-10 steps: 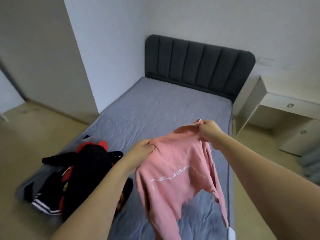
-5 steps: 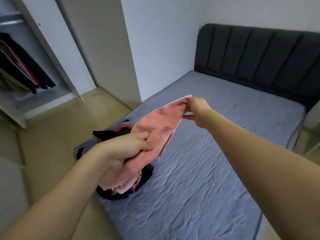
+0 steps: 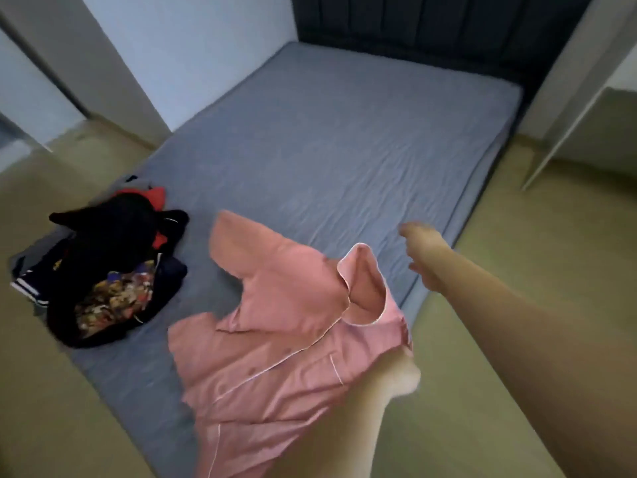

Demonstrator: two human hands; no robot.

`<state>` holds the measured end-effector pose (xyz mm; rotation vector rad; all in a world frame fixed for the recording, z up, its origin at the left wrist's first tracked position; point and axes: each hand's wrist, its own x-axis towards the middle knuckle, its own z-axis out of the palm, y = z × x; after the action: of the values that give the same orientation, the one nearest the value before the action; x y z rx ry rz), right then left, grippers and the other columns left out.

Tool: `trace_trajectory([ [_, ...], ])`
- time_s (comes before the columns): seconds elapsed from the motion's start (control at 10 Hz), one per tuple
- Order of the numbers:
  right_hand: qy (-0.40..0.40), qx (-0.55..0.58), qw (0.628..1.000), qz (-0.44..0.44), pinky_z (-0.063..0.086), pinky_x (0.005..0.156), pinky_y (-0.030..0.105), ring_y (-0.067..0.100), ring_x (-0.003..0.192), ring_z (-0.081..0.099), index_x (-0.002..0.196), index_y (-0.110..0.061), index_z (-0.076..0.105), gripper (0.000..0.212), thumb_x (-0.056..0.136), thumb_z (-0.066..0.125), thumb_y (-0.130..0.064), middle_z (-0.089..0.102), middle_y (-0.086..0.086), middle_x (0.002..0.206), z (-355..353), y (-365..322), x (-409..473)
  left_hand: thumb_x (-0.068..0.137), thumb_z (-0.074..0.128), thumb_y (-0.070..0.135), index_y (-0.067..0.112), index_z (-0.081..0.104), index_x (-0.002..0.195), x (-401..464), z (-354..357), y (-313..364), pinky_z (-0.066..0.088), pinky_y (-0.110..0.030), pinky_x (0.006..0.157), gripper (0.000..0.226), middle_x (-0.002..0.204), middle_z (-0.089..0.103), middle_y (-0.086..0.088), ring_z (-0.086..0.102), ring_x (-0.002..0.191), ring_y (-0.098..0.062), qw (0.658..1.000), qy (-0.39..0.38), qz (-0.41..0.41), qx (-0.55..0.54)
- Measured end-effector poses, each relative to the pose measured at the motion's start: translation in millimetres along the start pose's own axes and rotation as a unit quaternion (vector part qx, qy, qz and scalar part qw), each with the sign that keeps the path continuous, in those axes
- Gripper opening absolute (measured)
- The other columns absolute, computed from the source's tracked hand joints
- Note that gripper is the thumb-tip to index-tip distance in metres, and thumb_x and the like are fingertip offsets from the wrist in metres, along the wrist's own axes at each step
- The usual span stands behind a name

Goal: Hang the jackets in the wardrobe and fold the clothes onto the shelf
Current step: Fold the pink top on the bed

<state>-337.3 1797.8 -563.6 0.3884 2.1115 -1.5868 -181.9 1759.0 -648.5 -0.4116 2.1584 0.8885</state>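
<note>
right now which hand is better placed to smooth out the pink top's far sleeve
Probably the right hand: it hovers free over the bed, fingers loose. The left hand is at the pink top's near edge, apparently holding it.

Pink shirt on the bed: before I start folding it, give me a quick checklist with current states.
1. Pink shirt on the mattress: partly, lower hem hangs over the near edge; not ok.
2. Laid flat: collar stands up, body creased; not ok.
3. Right hand free: open, off the cloth; ok.
4. Left hand grip on the shirt's edge: blurred; cannot tell.
5. Clear of the dark clothes pile: a gap shows between them; ok.
</note>
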Motion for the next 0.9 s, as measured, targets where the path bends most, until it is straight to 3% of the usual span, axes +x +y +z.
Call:
trace_trajectory([
  [0.1, -0.026, -0.030, 0.995, 0.089, 0.042, 0.076, 0.031, 0.021, 0.088, 0.043, 0.137, 0.004, 0.042, 0.042, 0.098, 0.042, -0.012, 0.046, 0.010, 0.115, -18.8, 103.8, 6.6, 0.093, 0.041, 0.003, 0.000, 0.059, 0.118, 33.8, 27.9, -27.7, 0.047, -0.039, 0.093, 0.031, 0.120, 0.062, -0.020, 0.060, 0.110, -0.035, 0.996, -0.030, -0.005, 0.088],
  [0.2, -0.047, -0.082, 0.987, 0.130, 0.044, 0.086, 0.030, 0.027, 0.103, 0.049, 0.136, 0.003, 0.046, 0.040, 0.098, 0.042, -0.010, 0.051, 0.018, 0.131, -7.9, 161.2, -4.5, 0.094, 0.041, 0.009, 0.005, 0.058, 0.120, 32.2, 21.8, -87.3, 0.046, -0.037, 0.092, 0.031, 0.125, 0.061, -0.017, 0.059, 0.114, -0.033, 0.991, -0.009, -0.048, 0.121],
  [0.3, -0.070, -0.096, 0.983, 0.141, 0.040, 0.101, 0.038, 0.035, 0.127, 0.047, 0.134, 0.001, 0.049, 0.039, 0.098, 0.044, -0.013, 0.049, 0.021, 0.139, 19.8, 201.9, -8.4, 0.099, 0.041, 0.021, 0.011, 0.055, 0.128, 22.6, 0.4, -163.1, 0.042, -0.032, 0.097, 0.033, 0.135, 0.056, -0.012, 0.054, 0.122, -0.028, 0.985, 0.004, -0.080, 0.151],
  [0.4, -0.090, -0.120, 0.979, 0.138, 0.040, 0.099, 0.035, 0.034, 0.128, 0.047, 0.136, -0.002, 0.049, 0.038, 0.098, 0.045, -0.009, 0.049, 0.019, 0.139, 54.3, 225.1, -20.5, 0.100, 0.040, 0.019, 0.011, 0.043, 0.143, 11.7, -13.9, -236.0, 0.036, -0.028, 0.108, 0.044, 0.148, 0.045, -0.010, 0.045, 0.133, -0.024, 0.981, 0.009, -0.121, 0.153],
  [0.5, -0.101, -0.147, 0.974, 0.143, 0.042, 0.082, 0.025, 0.026, 0.102, 0.057, 0.137, -0.008, 0.048, 0.042, 0.095, 0.049, -0.008, 0.057, 0.013, 0.121, 99.0, 255.3, -27.7, 0.097, 0.046, 0.020, 0.011, 0.050, 0.136, 16.5, -24.6, -296.9, 0.041, -0.028, 0.102, 0.040, 0.140, 0.053, -0.009, 0.052, 0.125, -0.024, 0.979, 0.014, -0.149, 0.140],
  [0.6, -0.127, -0.197, 0.966, 0.108, 0.045, 0.064, 0.026, 0.021, 0.074, 0.055, 0.140, -0.015, 0.043, 0.050, 0.091, 0.049, -0.008, 0.056, 0.010, 0.101, 143.9, 282.9, -5.4, 0.096, 0.049, 0.033, 0.012, 0.052, 0.131, 51.3, -33.0, -348.0, 0.044, -0.035, 0.100, 0.040, 0.136, 0.053, -0.011, 0.054, 0.120, -0.029, 0.973, 0.025, -0.152, 0.172],
  [0.7, -0.080, -0.313, 0.946, 0.030, 0.044, 0.095, 0.036, 0.032, 0.115, 0.052, 0.146, -0.023, 0.033, 0.060, 0.089, 0.051, -0.021, 0.045, 0.015, 0.136, 179.3, 307.9, 51.1, 0.098, 0.043, 0.042, 0.017, 0.048, 0.138, 123.4, -36.8, -377.3, 0.032, -0.040, 0.110, 0.048, 0.147, 0.041, -0.010, 0.038, 0.134, -0.031, 0.967, 0.094, -0.115, 0.205],
  [0.8, -0.003, -0.461, 0.884, -0.078, 0.024, 0.111, 0.046, 0.033, 0.138, 0.028, 0.147, -0.028, 0.025, 0.067, 0.087, 0.051, -0.039, 0.021, 0.009, 0.155, 208.1, 333.2, 122.8, 0.100, 0.037, 0.043, 0.013, 0.054, 0.131, 205.5, -44.3, -384.8, 0.028, -0.038, 0.110, 0.046, 0.143, 0.047, -0.014, 0.039, 0.133, -0.030, 0.968, 0.209, -0.068, 0.117],
  [0.9, 0.023, -0.514, 0.834, -0.199, 0.011, 0.117, 0.048, 0.026, 0.144, 0.018, 0.149, -0.027, 0.025, 0.071, 0.088, 0.049, -0.053, 0.022, 0.005, 0.157, 224.1, 352.9, 192.8, 0.098, 0.046, 0.046, 0.002, 0.065, 0.107, 281.1, -56.4, -385.8, 0.047, -0.035, 0.083, 0.048, 0.111, 0.066, -0.021, 0.063, 0.098, -0.030, 0.938, 0.303, -0.034, -0.163],
])
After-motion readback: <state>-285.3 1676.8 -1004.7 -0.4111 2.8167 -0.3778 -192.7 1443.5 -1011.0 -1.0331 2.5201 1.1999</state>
